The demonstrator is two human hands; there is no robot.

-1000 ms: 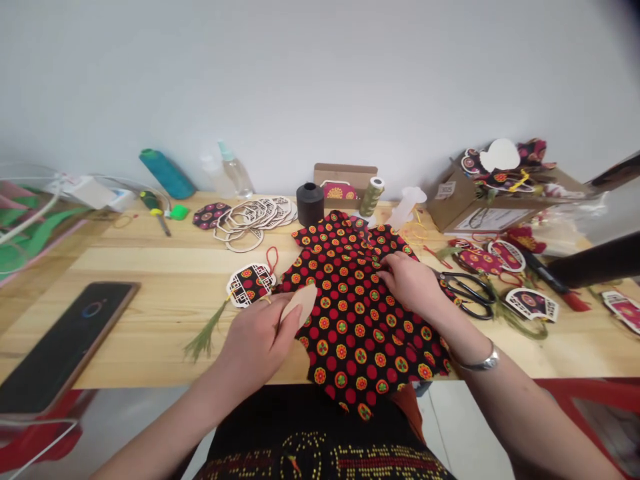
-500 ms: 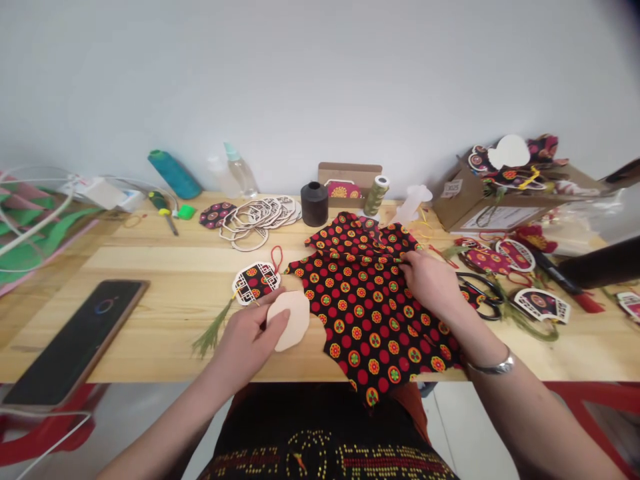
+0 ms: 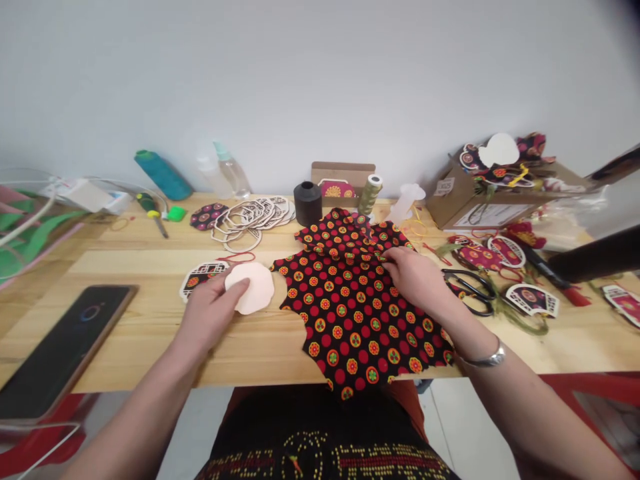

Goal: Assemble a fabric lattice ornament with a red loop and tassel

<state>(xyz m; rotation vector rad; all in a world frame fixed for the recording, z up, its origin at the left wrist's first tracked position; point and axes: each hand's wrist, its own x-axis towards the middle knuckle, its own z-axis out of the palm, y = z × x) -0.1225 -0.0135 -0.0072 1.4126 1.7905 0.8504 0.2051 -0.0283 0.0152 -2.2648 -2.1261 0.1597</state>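
Between the thumb and fingers of my left hand [image 3: 213,303] is a pale, flat piece with a scalloped edge [image 3: 253,288]. Just behind that hand lies an ornament with a white lattice frame and patterned cloth [image 3: 200,277], partly covered by my fingers; its red cord shows above. Black cloth with red dots and flowers [image 3: 357,307] spreads across the table in front of me, its outline jagged from cutting. My right hand [image 3: 407,273] pinches a fold of this cloth near its upper right side. Black-handled scissors [image 3: 473,290] lie right of my right wrist, their blades hidden.
A phone [image 3: 65,340] lies at the left. Along the back are lattice frames [image 3: 255,217], a black thread cone [image 3: 308,203], a green thread spool [image 3: 370,193] and a teal thread cone [image 3: 163,175]. A cardboard box [image 3: 465,200] holding ornaments stands at the right.
My left hand has moved left and away from me with the pale piece, now covering more of the lattice ornament. The right hand still pinches the cloth. The view has shifted slightly.
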